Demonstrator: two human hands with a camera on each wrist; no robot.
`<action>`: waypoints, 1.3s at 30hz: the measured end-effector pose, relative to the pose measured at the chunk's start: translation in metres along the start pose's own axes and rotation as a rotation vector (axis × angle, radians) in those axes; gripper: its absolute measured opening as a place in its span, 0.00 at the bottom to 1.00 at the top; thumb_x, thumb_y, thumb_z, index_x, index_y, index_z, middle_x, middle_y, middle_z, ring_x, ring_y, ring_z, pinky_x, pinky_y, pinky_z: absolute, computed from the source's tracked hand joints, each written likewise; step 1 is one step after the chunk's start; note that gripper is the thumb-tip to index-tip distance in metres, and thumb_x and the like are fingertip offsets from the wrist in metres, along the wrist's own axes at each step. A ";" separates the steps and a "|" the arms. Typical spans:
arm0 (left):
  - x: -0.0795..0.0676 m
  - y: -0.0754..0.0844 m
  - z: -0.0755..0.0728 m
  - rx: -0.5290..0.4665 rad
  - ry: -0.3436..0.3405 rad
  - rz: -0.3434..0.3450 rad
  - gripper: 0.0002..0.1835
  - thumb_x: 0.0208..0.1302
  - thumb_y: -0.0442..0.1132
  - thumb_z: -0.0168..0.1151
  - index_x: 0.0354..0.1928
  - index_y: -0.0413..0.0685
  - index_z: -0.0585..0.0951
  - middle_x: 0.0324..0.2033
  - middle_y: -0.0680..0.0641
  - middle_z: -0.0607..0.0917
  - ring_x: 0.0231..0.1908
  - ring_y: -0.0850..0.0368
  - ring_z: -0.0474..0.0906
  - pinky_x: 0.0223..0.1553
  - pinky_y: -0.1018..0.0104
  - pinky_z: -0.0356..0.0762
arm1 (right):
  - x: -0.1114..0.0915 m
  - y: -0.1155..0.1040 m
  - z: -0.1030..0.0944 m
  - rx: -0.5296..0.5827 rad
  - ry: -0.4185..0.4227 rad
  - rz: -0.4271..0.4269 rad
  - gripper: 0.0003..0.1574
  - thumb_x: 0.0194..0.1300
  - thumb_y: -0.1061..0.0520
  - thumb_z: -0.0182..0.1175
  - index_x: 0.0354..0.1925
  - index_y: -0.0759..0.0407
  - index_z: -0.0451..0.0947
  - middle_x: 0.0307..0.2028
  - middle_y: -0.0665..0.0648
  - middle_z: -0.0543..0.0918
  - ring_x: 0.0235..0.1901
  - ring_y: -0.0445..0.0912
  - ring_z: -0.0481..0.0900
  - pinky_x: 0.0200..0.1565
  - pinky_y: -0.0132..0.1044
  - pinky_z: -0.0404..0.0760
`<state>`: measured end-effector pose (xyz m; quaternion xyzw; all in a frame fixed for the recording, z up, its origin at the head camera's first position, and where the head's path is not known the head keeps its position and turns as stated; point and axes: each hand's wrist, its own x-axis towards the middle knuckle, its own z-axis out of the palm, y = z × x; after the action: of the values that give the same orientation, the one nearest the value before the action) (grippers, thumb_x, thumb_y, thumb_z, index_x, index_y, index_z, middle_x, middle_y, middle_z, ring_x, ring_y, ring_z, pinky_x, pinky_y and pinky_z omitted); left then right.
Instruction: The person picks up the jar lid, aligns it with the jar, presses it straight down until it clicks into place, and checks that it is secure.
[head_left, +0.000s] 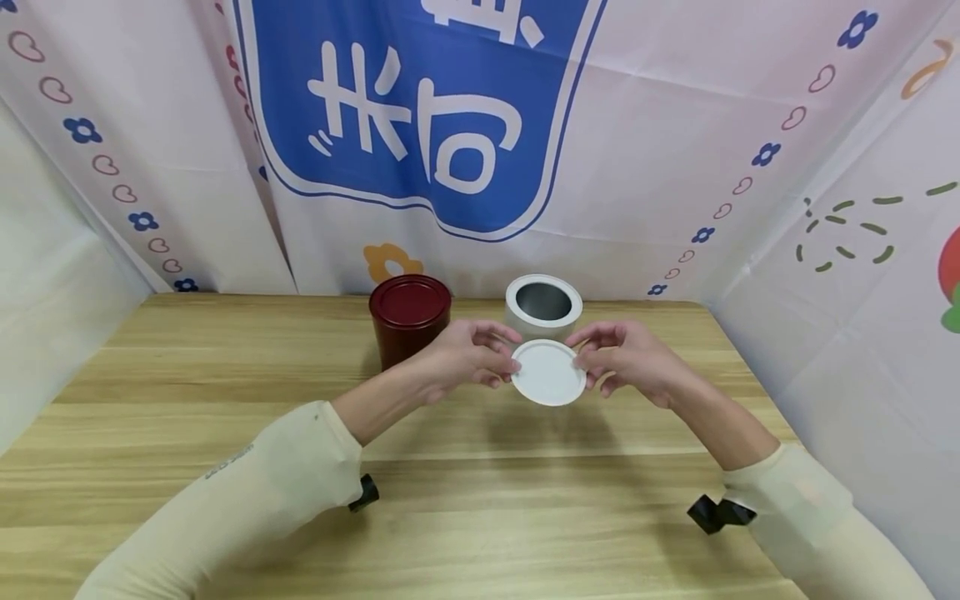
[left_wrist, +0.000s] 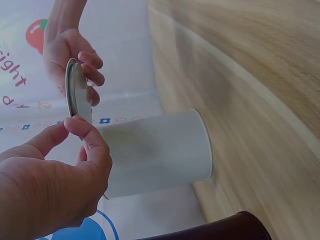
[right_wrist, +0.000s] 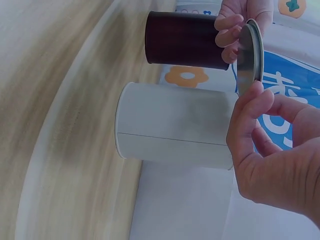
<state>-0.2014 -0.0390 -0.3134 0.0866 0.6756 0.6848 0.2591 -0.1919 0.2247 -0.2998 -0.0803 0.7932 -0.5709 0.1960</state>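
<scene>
Between both hands is a round white lid (head_left: 548, 372), held above the table in front of a white can (head_left: 543, 302). The can stands upright with its top uncovered and its dark inside showing. My left hand (head_left: 474, 357) pinches the lid's left edge between thumb and fingers. On the opposite edge my right hand (head_left: 626, 360) pinches it too. In the left wrist view the lid (left_wrist: 79, 92) is seen edge-on, with a stepped metal rim. The right wrist view shows the white can's side seam (right_wrist: 172, 139).
A dark red can (head_left: 411, 312) with its lid on stands left of the white can, behind my left forearm. The wooden table (head_left: 450, 517) ends at a printed cloth backdrop (head_left: 615, 167). Another cloth wall (head_left: 862, 333) borders the right side.
</scene>
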 end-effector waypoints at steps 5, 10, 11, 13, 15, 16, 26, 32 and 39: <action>0.001 0.006 0.003 -0.011 0.018 0.001 0.21 0.65 0.22 0.65 0.60 0.33 0.77 0.37 0.44 0.80 0.29 0.56 0.81 0.30 0.72 0.81 | 0.001 -0.003 -0.003 0.010 0.005 -0.012 0.23 0.66 0.69 0.63 0.58 0.75 0.74 0.32 0.55 0.82 0.26 0.44 0.82 0.24 0.31 0.80; 0.003 0.012 0.004 -0.013 0.048 0.017 0.19 0.65 0.23 0.67 0.58 0.35 0.80 0.36 0.44 0.81 0.29 0.56 0.81 0.30 0.72 0.81 | 0.003 -0.006 -0.006 0.014 0.015 -0.044 0.21 0.66 0.70 0.62 0.56 0.75 0.75 0.31 0.55 0.82 0.25 0.44 0.82 0.23 0.31 0.80; 0.004 0.013 0.004 -0.011 0.054 0.023 0.19 0.64 0.23 0.67 0.57 0.35 0.80 0.36 0.44 0.81 0.29 0.56 0.81 0.30 0.72 0.81 | 0.004 -0.007 -0.006 0.011 0.019 -0.051 0.21 0.66 0.70 0.62 0.56 0.75 0.75 0.31 0.54 0.82 0.25 0.44 0.81 0.23 0.31 0.80; 0.006 0.016 0.005 -0.009 0.060 0.034 0.19 0.64 0.23 0.67 0.56 0.35 0.80 0.36 0.44 0.81 0.28 0.56 0.80 0.30 0.72 0.80 | 0.005 -0.009 -0.007 0.007 0.028 -0.059 0.20 0.66 0.70 0.62 0.56 0.75 0.76 0.31 0.54 0.82 0.25 0.44 0.81 0.23 0.31 0.80; 0.007 0.018 0.004 -0.004 0.065 0.038 0.19 0.64 0.22 0.67 0.57 0.34 0.80 0.35 0.45 0.81 0.27 0.56 0.80 0.28 0.73 0.80 | 0.005 -0.011 -0.008 0.001 0.035 -0.060 0.19 0.67 0.69 0.62 0.55 0.75 0.75 0.30 0.54 0.82 0.25 0.44 0.81 0.23 0.31 0.80; 0.008 0.019 0.005 0.000 0.066 0.038 0.19 0.64 0.22 0.67 0.57 0.34 0.80 0.35 0.45 0.81 0.27 0.57 0.80 0.28 0.73 0.80 | 0.006 -0.012 -0.008 -0.002 0.037 -0.061 0.19 0.68 0.69 0.62 0.55 0.75 0.75 0.30 0.54 0.82 0.25 0.43 0.81 0.23 0.31 0.80; 0.016 0.030 0.003 0.074 0.103 0.015 0.19 0.65 0.24 0.67 0.57 0.36 0.81 0.35 0.43 0.84 0.26 0.57 0.81 0.30 0.71 0.83 | 0.013 -0.023 -0.014 -0.030 0.060 -0.043 0.20 0.70 0.67 0.60 0.58 0.75 0.74 0.33 0.55 0.82 0.26 0.43 0.81 0.25 0.30 0.81; 0.023 0.038 0.001 0.089 0.112 0.015 0.17 0.67 0.25 0.66 0.57 0.37 0.82 0.35 0.42 0.84 0.26 0.56 0.81 0.30 0.71 0.84 | 0.021 -0.030 -0.019 -0.079 0.083 -0.039 0.21 0.73 0.66 0.59 0.60 0.74 0.74 0.35 0.55 0.83 0.27 0.44 0.83 0.26 0.30 0.81; 0.033 0.044 -0.002 0.097 0.147 -0.006 0.18 0.66 0.24 0.66 0.57 0.37 0.82 0.33 0.42 0.85 0.23 0.57 0.81 0.28 0.70 0.83 | 0.030 -0.036 -0.023 -0.140 0.106 -0.030 0.20 0.73 0.65 0.60 0.60 0.73 0.76 0.36 0.56 0.83 0.27 0.45 0.84 0.26 0.31 0.83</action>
<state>-0.2407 -0.0230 -0.2780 0.0465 0.7255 0.6550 0.2061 -0.2318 0.2221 -0.2667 -0.0755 0.8391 -0.5205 0.1392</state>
